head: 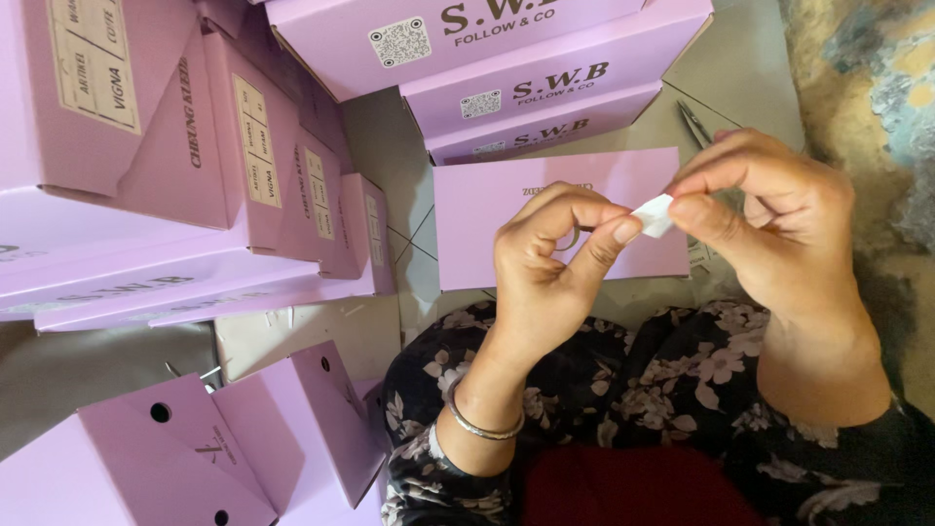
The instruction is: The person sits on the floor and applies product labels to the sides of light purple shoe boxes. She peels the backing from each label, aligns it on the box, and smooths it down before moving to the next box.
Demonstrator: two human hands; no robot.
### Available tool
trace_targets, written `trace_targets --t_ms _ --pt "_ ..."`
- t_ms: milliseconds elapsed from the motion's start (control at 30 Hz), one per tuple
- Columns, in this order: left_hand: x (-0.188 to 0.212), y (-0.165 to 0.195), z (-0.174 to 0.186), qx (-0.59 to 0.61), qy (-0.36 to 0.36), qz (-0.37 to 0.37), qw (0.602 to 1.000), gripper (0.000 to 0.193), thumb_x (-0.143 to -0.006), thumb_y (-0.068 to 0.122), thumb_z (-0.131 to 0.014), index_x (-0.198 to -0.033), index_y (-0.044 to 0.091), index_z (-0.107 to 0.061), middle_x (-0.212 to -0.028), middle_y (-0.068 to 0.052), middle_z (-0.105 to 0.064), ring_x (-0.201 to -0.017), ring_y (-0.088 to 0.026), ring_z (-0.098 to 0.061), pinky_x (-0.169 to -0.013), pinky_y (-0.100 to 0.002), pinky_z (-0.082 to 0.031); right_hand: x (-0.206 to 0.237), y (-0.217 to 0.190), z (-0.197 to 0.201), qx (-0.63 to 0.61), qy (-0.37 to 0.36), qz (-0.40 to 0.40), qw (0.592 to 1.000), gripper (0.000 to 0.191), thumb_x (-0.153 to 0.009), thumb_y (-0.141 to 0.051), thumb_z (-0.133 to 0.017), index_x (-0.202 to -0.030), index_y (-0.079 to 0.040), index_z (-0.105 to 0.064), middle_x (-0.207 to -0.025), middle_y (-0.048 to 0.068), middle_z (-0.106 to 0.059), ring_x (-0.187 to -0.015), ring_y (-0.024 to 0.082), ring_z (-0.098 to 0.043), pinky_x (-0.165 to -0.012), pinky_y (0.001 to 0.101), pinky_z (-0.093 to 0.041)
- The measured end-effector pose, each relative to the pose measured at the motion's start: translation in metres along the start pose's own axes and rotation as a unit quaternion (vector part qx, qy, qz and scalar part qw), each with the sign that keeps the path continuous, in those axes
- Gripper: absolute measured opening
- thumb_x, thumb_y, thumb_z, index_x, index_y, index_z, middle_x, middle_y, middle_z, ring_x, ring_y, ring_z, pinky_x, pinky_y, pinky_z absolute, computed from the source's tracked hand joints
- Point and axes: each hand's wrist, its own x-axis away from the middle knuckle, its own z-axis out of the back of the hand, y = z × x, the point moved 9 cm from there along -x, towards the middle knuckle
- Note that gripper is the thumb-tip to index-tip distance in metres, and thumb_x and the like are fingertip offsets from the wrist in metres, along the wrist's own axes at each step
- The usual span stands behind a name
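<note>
My left hand (555,263) and my right hand (769,219) meet over my lap, and both pinch a small white paper slip (654,214) between thumb and fingertips. A thin metal bangle sits on my left wrist. Just behind the hands lies a flat lilac box (487,209) with dark lettering on its top. My sleeves and lap are in a black floral fabric.
Stacks of lilac cardboard boxes (545,78) stand beyond the flat box, and more (146,166) are piled at the left. Folded lilac boxes with round holes (224,448) lie at the lower left. Scissors (693,122) rest on the grey floor at the upper right.
</note>
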Motion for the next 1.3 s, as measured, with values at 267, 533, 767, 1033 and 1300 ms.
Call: trace_targets --t_ms 267,533,767,1033,1300 --pt "0.000 0.001 -0.005 0.005 0.015 0.003 1.000 0.008 -0.099 0.011 -0.077 -0.098 0.004 -0.074 -0.091 -0.002 -0.070 -0.084 -0.009 -0.063 -0.079 -0.022 -0.052 0.005 0.012 -0.015 -0.131 -0.060 -0.069 0.987 0.014 -0.102 -0.006 -0.068 -0.114 0.002 -0.066 -0.106 0.009 -0.071 -0.097 0.010 -0.069 -0.087 0.0226 -0.057" --pt "-0.005 -0.004 0.008 0.052 -0.014 0.026 0.998 0.009 -0.101 0.009 -0.072 -0.108 0.004 -0.075 -0.100 -0.002 -0.067 -0.093 -0.010 -0.065 -0.092 -0.026 -0.055 0.016 0.032 -0.006 -0.045 -0.081 -0.144 0.985 0.012 -0.101 -0.003 -0.070 -0.110 0.004 -0.070 -0.090 0.010 -0.072 -0.084 0.010 -0.065 -0.071 0.0216 -0.049" --pt "0.001 -0.028 -0.006 0.179 -0.071 0.109 0.975 0.004 -0.101 0.001 -0.067 -0.102 0.002 -0.072 -0.100 -0.002 -0.068 -0.094 -0.009 -0.065 -0.091 -0.027 -0.054 0.013 0.013 -0.012 -0.028 -0.119 -0.139 0.983 0.025 -0.094 -0.006 -0.068 -0.117 0.003 -0.069 -0.101 0.009 -0.074 -0.089 0.011 -0.072 -0.071 0.0216 -0.059" --pt "0.004 -0.023 -0.015 0.153 -0.124 0.096 0.976 0.007 -0.097 -0.001 -0.068 -0.092 0.002 -0.070 -0.090 0.000 -0.067 -0.083 -0.007 -0.062 -0.080 -0.024 -0.052 0.020 0.009 -0.011 -0.021 -0.155 -0.142 0.977 0.030 -0.092 -0.004 -0.072 -0.121 0.004 -0.070 -0.102 0.010 -0.072 -0.082 0.012 -0.069 -0.064 0.0200 -0.053" --pt "0.004 -0.014 -0.018 0.127 -0.131 0.087 0.979 0.008 -0.096 0.000 -0.067 -0.089 0.003 -0.066 -0.087 0.002 -0.065 -0.081 -0.005 -0.059 -0.077 -0.023 -0.051 0.018 0.006 -0.010 -0.032 -0.159 -0.112 0.980 0.029 -0.091 -0.005 -0.070 -0.119 0.003 -0.066 -0.102 0.009 -0.072 -0.087 0.010 -0.073 -0.070 0.0194 -0.059"
